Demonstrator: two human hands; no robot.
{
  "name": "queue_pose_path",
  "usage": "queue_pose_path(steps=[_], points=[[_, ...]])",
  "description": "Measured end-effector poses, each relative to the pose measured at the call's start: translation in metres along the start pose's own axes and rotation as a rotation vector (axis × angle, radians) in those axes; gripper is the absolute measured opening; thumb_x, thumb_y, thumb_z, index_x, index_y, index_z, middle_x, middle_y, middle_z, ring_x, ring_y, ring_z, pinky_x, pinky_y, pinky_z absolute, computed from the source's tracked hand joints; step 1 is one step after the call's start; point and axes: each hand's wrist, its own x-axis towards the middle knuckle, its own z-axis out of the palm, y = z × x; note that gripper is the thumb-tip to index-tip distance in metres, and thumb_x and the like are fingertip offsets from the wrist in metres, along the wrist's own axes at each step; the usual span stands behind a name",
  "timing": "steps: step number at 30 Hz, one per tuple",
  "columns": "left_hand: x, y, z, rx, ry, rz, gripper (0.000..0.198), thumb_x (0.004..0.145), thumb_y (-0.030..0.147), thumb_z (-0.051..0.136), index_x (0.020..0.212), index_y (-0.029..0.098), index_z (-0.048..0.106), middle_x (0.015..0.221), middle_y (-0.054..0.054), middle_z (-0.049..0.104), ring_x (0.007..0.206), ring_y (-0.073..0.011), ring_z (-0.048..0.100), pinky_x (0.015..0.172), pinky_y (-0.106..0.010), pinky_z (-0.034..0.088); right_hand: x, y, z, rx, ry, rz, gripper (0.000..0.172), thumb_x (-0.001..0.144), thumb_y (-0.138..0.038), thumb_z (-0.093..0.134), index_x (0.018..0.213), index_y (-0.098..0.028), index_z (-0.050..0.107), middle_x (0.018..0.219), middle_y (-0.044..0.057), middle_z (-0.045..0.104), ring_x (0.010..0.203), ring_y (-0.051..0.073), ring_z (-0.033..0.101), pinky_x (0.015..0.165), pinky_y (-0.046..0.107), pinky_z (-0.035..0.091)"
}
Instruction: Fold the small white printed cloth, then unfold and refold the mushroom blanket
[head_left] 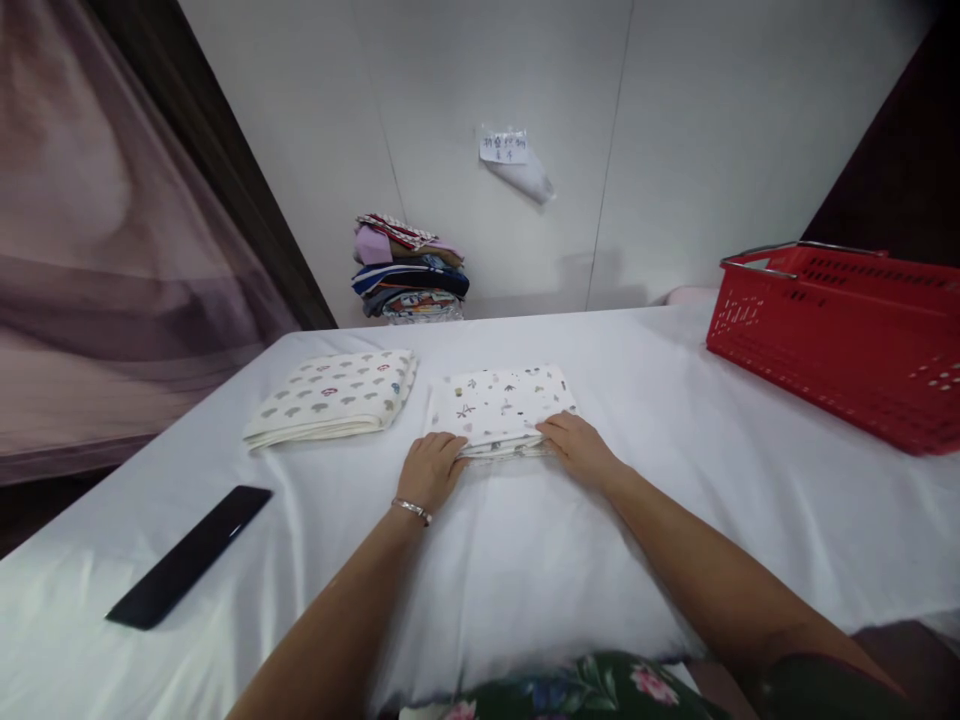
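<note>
A white cloth with small printed motifs (502, 398) lies folded into a flat rectangle on the white-covered table. My left hand (433, 468) grips its near left corner, fingers on top and thumb along the front edge. At the near right corner my right hand (579, 447) pinches the layered edge in the same way. Several fold layers show along the front between the two hands. Just left of it rests another folded cloth, cream with a grey heart-like print (334, 392), which neither hand touches.
A black flat phone-like slab (191, 555) lies at the table's left. On the right stands a red plastic basket (832, 340) with metal handles. Behind the far edge rises a stack of folded fabrics (411, 275) by the wall. A paper note (504, 147) hangs above.
</note>
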Motion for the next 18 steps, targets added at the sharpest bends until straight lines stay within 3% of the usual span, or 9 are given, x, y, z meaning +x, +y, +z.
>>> queue_pose_path(steps=[3, 8, 11, 18], points=[[0.001, 0.003, -0.001, 0.015, 0.007, -0.001, 0.025, 0.087, 0.026, 0.044, 0.105, 0.017, 0.059, 0.098, -0.008, 0.063, 0.089, -0.0208, 0.053, 0.076, -0.034, 0.039, 0.0, 0.0, 0.001, -0.032, 0.076, 0.023, 0.028, 0.089, -0.014, 0.039, 0.109, -0.017, 0.058, 0.102, 0.01, 0.06, 0.093, 0.021, 0.052, 0.081, 0.034, 0.041], [0.002, 0.007, -0.002, 0.017, -0.095, -0.014, 0.02, 0.083, 0.024, 0.05, 0.1, 0.019, 0.061, 0.096, -0.006, 0.063, 0.089, -0.0212, 0.053, 0.077, -0.035, 0.039, -0.002, 0.004, 0.0, -0.002, -0.074, 0.0, 0.026, 0.087, -0.017, 0.043, 0.107, -0.019, 0.06, 0.101, 0.008, 0.061, 0.091, 0.02, 0.053, 0.081, 0.035, 0.041], [0.001, 0.007, -0.004, 0.001, -0.101, -0.026, 0.021, 0.082, 0.025, 0.052, 0.1, 0.02, 0.061, 0.099, -0.006, 0.062, 0.091, -0.0216, 0.052, 0.078, -0.036, 0.038, -0.004, 0.006, -0.001, 0.008, -0.1, -0.021, 0.028, 0.085, -0.02, 0.047, 0.111, -0.02, 0.058, 0.105, 0.009, 0.059, 0.095, 0.021, 0.052, 0.083, 0.036, 0.04], [-0.001, -0.002, -0.012, -0.002, -0.057, -0.06, 0.027, 0.077, 0.019, 0.055, 0.103, 0.021, 0.06, 0.103, -0.006, 0.062, 0.098, -0.0226, 0.051, 0.083, -0.039, 0.036, -0.013, 0.014, -0.004, -0.069, 0.032, -0.031, 0.029, 0.09, -0.02, 0.042, 0.113, -0.02, 0.058, 0.107, 0.009, 0.061, 0.098, 0.022, 0.052, 0.086, 0.038, 0.039]])
